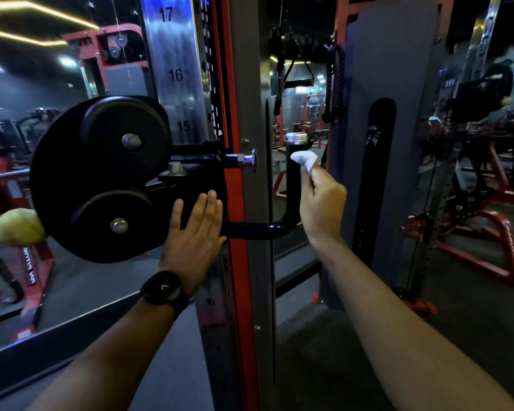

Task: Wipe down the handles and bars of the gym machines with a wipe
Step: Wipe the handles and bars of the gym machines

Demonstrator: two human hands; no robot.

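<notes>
Right hand pinching one crumpled white wipe against one bent black metal handle, left hand spread flat against one round black plate carrying two black discs

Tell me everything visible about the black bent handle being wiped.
The black bent handle is a glossy, metal-looking tube: a horizontal run curves up into a vertical grip topped by a silver cap. The right hand pinches a white wipe against its upper part; the left hand lies flat where the run begins.
</notes>
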